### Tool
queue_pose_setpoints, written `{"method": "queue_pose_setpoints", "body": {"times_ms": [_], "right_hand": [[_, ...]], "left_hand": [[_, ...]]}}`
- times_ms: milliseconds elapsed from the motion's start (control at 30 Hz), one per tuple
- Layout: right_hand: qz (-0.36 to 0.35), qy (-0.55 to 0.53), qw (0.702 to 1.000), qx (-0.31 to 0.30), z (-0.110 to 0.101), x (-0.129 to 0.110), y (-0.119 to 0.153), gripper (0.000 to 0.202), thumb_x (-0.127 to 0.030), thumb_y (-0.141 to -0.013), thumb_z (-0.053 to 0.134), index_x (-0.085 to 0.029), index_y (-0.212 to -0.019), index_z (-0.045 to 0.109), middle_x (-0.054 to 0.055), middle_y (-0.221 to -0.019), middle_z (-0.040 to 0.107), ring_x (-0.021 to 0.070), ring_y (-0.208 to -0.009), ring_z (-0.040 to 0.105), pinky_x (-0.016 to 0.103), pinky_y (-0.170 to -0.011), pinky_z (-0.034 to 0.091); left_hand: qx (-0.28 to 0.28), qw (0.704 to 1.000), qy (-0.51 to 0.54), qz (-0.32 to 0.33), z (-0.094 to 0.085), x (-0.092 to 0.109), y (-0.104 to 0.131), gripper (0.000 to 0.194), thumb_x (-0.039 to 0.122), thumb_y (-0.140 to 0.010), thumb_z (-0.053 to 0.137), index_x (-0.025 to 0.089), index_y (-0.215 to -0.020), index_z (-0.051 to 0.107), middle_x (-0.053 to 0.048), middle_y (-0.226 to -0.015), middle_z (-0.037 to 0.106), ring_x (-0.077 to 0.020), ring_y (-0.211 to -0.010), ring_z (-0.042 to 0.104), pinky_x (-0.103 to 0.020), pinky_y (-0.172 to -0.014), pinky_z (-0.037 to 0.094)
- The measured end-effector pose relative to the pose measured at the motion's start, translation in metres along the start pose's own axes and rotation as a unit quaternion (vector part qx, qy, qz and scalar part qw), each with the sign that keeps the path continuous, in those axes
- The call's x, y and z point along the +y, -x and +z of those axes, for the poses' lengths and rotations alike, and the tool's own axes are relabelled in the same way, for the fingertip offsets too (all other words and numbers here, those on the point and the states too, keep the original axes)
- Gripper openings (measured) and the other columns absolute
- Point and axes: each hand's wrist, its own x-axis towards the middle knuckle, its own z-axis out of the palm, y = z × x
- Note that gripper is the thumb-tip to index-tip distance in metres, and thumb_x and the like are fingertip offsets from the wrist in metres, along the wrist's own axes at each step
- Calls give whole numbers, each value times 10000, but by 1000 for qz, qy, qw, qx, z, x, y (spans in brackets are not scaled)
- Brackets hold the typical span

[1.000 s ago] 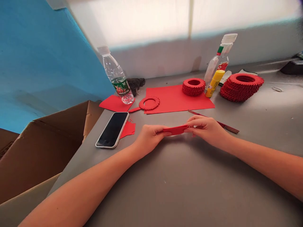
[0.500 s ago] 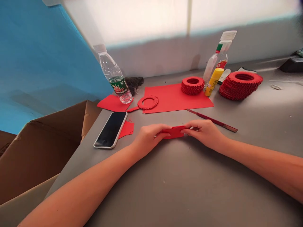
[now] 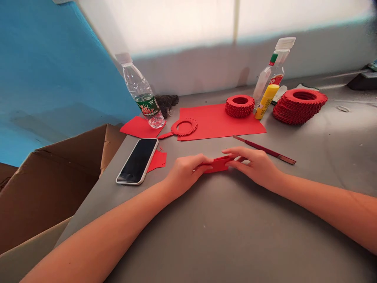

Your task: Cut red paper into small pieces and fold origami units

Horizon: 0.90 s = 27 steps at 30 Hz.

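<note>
Between my hands is a folded piece of red paper (image 3: 216, 165), held just above the grey table. My left hand (image 3: 187, 169) pinches its left end between thumb and fingers. At the right end, my right hand (image 3: 251, 162) holds the lower part with thumb and fingers, its index finger stretched over the top edge. Beyond lies a large red sheet (image 3: 212, 124) with a notched red paper ring (image 3: 184, 127) at its left edge. A closed-up stack of red rings (image 3: 240, 107) rests on the sheet's right part. A thin red knife (image 3: 265, 149) lies beyond my right hand.
A phone (image 3: 138, 161) lies on red scraps (image 3: 159, 160) at the left, near a water bottle (image 3: 147, 103). At the back right stand a glue stick (image 3: 267, 102), a clear bottle (image 3: 278, 65) and a larger ring stack (image 3: 300, 107). Cardboard boxes (image 3: 67, 169) sit beyond the left table edge.
My right index finger has lifted and stretched leftward over the paper's top edge. The paper's folded layers now show slightly apart at the top. My left hand has hardly moved.
</note>
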Motion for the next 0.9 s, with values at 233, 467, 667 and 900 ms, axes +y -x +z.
{"method": "queue_pose_setpoints", "body": {"times_ms": [233, 467, 667, 900], "right_hand": [[-94, 34, 993, 55, 1, 1, 0, 149, -178, -801, 530, -197, -894, 644, 23, -810, 688, 137, -730, 627, 275, -672, 513], [-59, 34, 995, 75, 3, 0, 3, 182, -197, -795, 541, -209, -954, 631, 13, -899, 687, 141, -810, 636, 254, -726, 514], [75, -61, 995, 7, -1, -2, -1, 207, -263, -772, 567, -213, -961, 634, 3, -892, 686, 143, -804, 632, 240, -704, 514], [144, -86, 984, -64, -2, -1, -6, 150, -322, -768, 562, -214, -797, 662, -13, -739, 669, 134, -673, 596, 244, -620, 479]], "left_hand": [[16, 999, -9, 28, 1, -2, 0, 105, 149, -787, 545, 179, -862, 612, 19, -804, 677, -89, -683, 617, -165, -634, 484], [4, 1000, 0, 4, 2, -2, 0, 120, 187, -807, 540, 200, -914, 592, 32, -826, 661, -78, -684, 607, -165, -668, 483], [14, 1000, -4, 14, 2, -1, -1, 101, 197, -810, 539, 195, -888, 604, 28, -780, 671, -83, -654, 613, -159, -606, 479], [11, 1000, -9, 3, 0, -2, -1, 97, 210, -816, 536, 201, -880, 609, 31, -758, 670, -76, -612, 599, -153, -555, 471]]}}
